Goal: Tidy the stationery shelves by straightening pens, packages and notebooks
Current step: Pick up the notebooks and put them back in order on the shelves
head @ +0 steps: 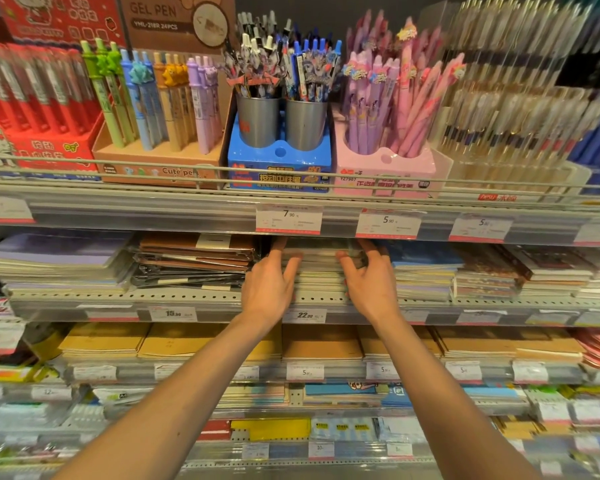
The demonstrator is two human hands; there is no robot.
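Wrapped notebook stack (321,271) on second shelf, pale page edges showing. My left hand (269,282) at 9 o'clock and right hand (369,284) at 3 o'clock flank it, fingers loosely spread, touching its sides.

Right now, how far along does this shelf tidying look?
Looks done: the pens on the top shelf stand upright in their display boxes. In hand: the left hand and right hand flank a notebook stack, squaring it. Left: the brown and black wrapped stack beside it lies skewed.
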